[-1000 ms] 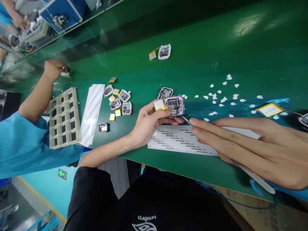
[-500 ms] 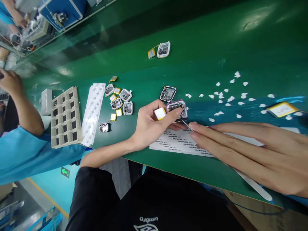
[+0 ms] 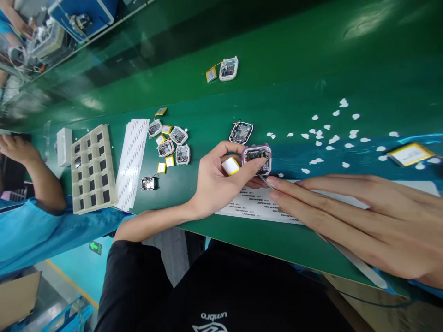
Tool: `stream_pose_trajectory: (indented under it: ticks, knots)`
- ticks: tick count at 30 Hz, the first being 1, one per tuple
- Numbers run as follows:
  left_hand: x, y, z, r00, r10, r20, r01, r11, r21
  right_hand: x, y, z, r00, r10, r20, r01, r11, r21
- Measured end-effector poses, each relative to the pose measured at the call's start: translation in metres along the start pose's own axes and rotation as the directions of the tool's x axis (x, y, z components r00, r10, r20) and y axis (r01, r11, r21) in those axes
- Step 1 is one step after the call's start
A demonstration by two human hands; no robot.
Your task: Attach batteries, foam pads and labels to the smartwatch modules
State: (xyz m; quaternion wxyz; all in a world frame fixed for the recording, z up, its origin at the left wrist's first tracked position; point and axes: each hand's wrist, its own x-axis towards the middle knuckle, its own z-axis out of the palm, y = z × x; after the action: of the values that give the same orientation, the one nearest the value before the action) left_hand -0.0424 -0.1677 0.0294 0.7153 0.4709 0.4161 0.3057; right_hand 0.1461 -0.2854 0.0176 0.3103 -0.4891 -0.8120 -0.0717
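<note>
My left hand point(image 3: 218, 182) holds a pink-framed electronic module point(image 3: 256, 159) by its edges, with a small white-and-yellow pouch battery point(image 3: 230, 166) tucked in the fingers. My right hand point(image 3: 360, 216) lies flat to the right, over a printed white adhesive sheet point(image 3: 256, 206). Metal tweezers point(image 3: 265, 180) poke out from under its fingertips, close to the module's lower edge. A bare circuit module point(image 3: 241, 133) sits just above my left hand. Part of the tweezers is hidden by my fingers.
Several white-cased modules point(image 3: 169, 140) and small batteries lie left of my hand, near a beige compartment tray point(image 3: 92, 168) and white adhesive strips point(image 3: 131, 163). White paper bits point(image 3: 332, 138) scatter rightward. A co-worker's blue-sleeved arm point(image 3: 38, 221) reaches in at left.
My left hand has turned the pink-framed module, which now sits further right of the battery. The co-worker's hand has moved left, away from the tray.
</note>
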Motion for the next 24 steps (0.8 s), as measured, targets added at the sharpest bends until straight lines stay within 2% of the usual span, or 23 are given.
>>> stream_pose_trajectory:
  ticks: [2, 4, 6, 10, 12, 16, 20, 22, 24]
  knots:
    - [0.002, -0.005, 0.0, 0.999, 0.049, -0.023, -0.049, 0.999, 0.002, 0.002, 0.013, 0.004, 0.987, -0.154, -0.033, 0.153, 0.987, -0.045]
    - [0.006, -0.01, -0.002, 0.995, 0.1, -0.028, -0.099, 0.994, 0.039, 0.005, 0.02, 0.007, 0.981, -0.196, 0.015, 0.196, 0.978, -0.069]
    - [0.009, -0.014, -0.004, 0.99, 0.137, -0.026, -0.134, 0.987, 0.088, 0.005, 0.021, 0.009, 0.982, -0.187, 0.032, 0.189, 0.979, -0.071]
    - [0.011, -0.015, -0.006, 0.987, 0.161, 0.014, -0.162, 0.984, 0.072, 0.005, 0.02, 0.01, 0.983, -0.168, -0.072, 0.162, 0.983, -0.091]
    - [0.01, -0.014, -0.005, 0.983, 0.183, 0.024, -0.184, 0.982, 0.045, 0.006, 0.02, 0.009, 0.982, -0.171, -0.08, 0.163, 0.982, -0.096]
    - [0.007, -0.013, -0.004, 0.974, 0.22, 0.044, -0.223, 0.972, 0.077, 0.008, 0.02, 0.006, 0.99, -0.14, -0.01, 0.14, 0.99, -0.024]
    - [0.005, -0.015, -0.005, 0.964, 0.258, 0.067, -0.263, 0.96, 0.093, 0.006, 0.02, 0.009, 0.991, -0.098, -0.091, 0.102, 0.994, 0.037]
    - [0.005, -0.015, -0.004, 0.96, 0.27, 0.068, -0.276, 0.956, 0.101, 0.007, 0.02, 0.007, 0.997, -0.042, -0.066, 0.049, 0.992, 0.119]
    - [0.004, -0.014, -0.004, 0.962, 0.263, 0.073, -0.271, 0.955, 0.12, 0.01, 0.02, 0.002, 0.999, 0.053, 0.006, -0.053, 0.971, 0.231]
